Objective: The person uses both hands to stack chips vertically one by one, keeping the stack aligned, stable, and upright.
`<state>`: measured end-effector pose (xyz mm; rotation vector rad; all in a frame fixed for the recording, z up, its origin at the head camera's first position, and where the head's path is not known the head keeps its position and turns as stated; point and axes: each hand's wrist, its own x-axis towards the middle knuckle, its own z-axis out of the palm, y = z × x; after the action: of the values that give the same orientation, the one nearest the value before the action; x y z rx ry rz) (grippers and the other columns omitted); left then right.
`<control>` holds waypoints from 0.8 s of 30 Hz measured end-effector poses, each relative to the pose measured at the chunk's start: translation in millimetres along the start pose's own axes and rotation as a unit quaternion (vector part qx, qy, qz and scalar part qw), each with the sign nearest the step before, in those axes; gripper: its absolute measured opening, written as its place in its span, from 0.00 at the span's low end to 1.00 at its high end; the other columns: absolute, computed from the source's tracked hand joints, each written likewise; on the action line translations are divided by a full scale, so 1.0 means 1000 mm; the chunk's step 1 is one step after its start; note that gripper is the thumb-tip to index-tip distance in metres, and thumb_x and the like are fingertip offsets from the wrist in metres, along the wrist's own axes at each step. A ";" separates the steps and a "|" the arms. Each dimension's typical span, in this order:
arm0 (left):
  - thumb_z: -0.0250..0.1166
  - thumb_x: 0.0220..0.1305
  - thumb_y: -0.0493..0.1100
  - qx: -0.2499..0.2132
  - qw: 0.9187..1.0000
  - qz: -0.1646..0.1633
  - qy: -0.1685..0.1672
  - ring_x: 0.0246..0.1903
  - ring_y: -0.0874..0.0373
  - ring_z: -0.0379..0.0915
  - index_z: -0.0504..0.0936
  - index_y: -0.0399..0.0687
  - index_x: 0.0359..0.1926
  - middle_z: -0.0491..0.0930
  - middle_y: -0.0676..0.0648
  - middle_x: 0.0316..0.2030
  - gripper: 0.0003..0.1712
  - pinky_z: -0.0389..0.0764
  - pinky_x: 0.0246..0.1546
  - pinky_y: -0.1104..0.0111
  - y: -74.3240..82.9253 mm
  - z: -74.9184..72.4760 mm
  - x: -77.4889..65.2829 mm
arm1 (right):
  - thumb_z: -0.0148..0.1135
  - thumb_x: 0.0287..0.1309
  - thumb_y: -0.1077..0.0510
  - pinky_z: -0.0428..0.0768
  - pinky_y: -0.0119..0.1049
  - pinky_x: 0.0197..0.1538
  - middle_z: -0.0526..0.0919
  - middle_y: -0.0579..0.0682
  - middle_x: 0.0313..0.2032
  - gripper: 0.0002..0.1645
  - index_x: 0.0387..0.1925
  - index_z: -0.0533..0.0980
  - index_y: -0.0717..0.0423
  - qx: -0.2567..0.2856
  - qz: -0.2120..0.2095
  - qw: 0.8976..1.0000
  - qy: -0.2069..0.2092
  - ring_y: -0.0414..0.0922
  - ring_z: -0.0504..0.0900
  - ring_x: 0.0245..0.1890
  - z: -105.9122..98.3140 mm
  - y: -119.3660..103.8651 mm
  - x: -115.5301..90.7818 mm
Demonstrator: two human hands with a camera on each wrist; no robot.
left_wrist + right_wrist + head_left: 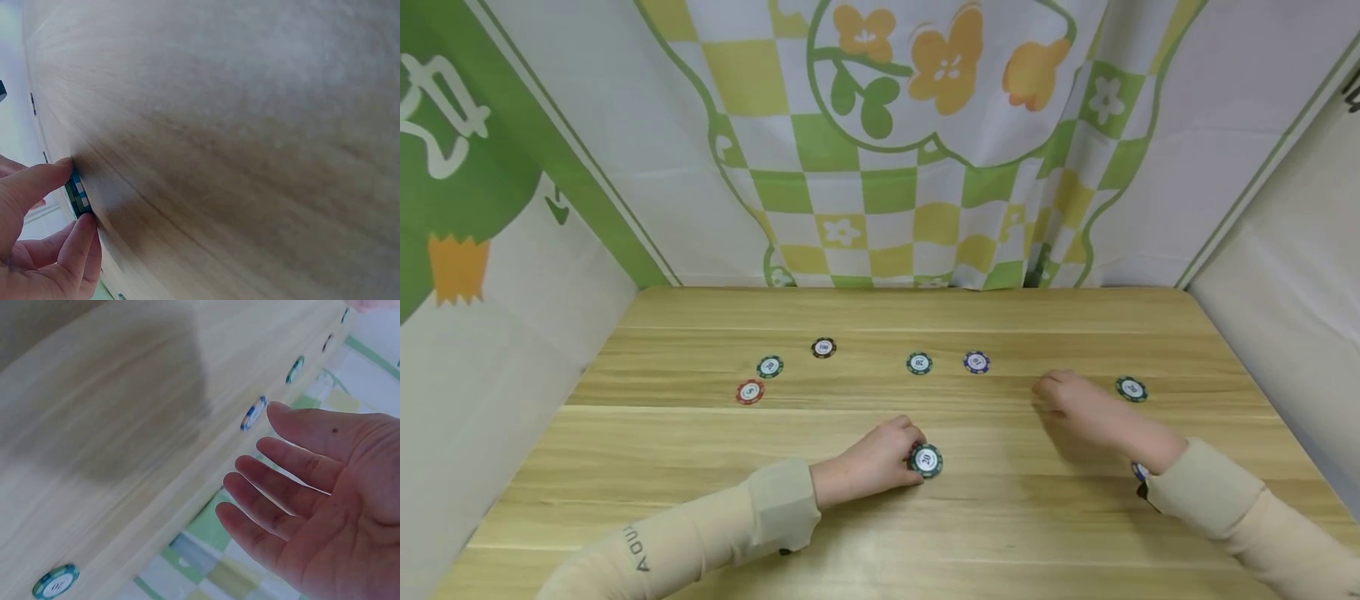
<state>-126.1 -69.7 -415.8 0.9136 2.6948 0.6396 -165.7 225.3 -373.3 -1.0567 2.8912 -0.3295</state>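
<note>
My left hand (880, 457) pinches a small stack of poker chips (927, 460) by its edge at the middle of the table, a green chip marked 20 on top. In the left wrist view, thumb and fingers grip the stack (79, 192) from two sides; blue-and-white and green edges show, low against the wood. Nothing is in my right hand (1086, 410), raised over the right part of the table. Its fingers (269, 487) are spread and relaxed in the right wrist view. Closest to it lie a green chip (1131, 388) and a blue chip (977, 362).
A red chip (750, 392), a green chip (770, 367) and a black chip (823, 347) lie at the back left. Another green chip (919, 362) is at the back middle. My right cuff partly covers a blue chip (1139, 472). Patterned curtains (910, 200) hang behind the table.
</note>
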 end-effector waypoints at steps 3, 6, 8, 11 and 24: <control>0.71 0.46 0.42 0.002 1.000 0.003 0.004 0.32 0.64 0.68 0.78 0.37 0.41 0.72 0.50 0.34 0.21 0.73 0.36 0.76 -0.001 0.001 0.001 | 0.63 0.47 0.69 0.75 0.49 0.46 0.77 0.63 0.41 0.19 0.43 0.72 0.71 0.003 0.028 1.000 0.001 0.59 0.75 0.44 -0.006 0.003 -0.003; 0.72 0.45 0.42 0.006 1.000 0.005 0.007 0.32 0.64 0.68 0.78 0.37 0.40 0.72 0.50 0.33 0.21 0.73 0.35 0.76 -0.001 0.002 0.001 | 0.63 0.48 0.68 0.74 0.50 0.46 0.76 0.64 0.42 0.18 0.43 0.72 0.72 0.007 0.045 0.999 0.009 0.60 0.75 0.44 -0.010 0.007 -0.005; 0.72 0.45 0.42 0.008 1.000 0.007 0.007 0.32 0.64 0.68 0.78 0.37 0.40 0.72 0.50 0.33 0.21 0.73 0.35 0.77 0.000 0.002 0.000 | 0.63 0.49 0.68 0.74 0.51 0.46 0.76 0.65 0.42 0.19 0.43 0.72 0.72 0.008 0.047 0.999 0.012 0.61 0.75 0.44 -0.013 0.010 -0.006; 0.72 0.45 0.41 0.008 1.000 0.006 0.007 0.32 0.64 0.68 0.78 0.37 0.40 0.72 0.50 0.33 0.21 0.73 0.35 0.76 0.000 0.002 0.000 | 0.63 0.48 0.68 0.73 0.52 0.47 0.76 0.67 0.42 0.19 0.44 0.71 0.73 0.009 0.050 0.999 0.013 0.62 0.75 0.45 -0.015 0.016 -0.007; 0.72 0.44 0.42 0.024 0.999 0.013 0.016 0.31 0.64 0.68 0.79 0.37 0.39 0.72 0.50 0.32 0.20 0.73 0.35 0.76 0.002 0.001 0.000 | 0.62 0.50 0.65 0.70 0.56 0.49 0.74 0.72 0.44 0.22 0.45 0.70 0.77 0.015 0.096 0.995 0.001 0.66 0.72 0.47 -0.022 0.041 -0.018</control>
<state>-124.7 -68.7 -415.6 0.9594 2.7424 0.6015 -179.7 271.5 -360.6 -0.7669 2.9477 -0.3631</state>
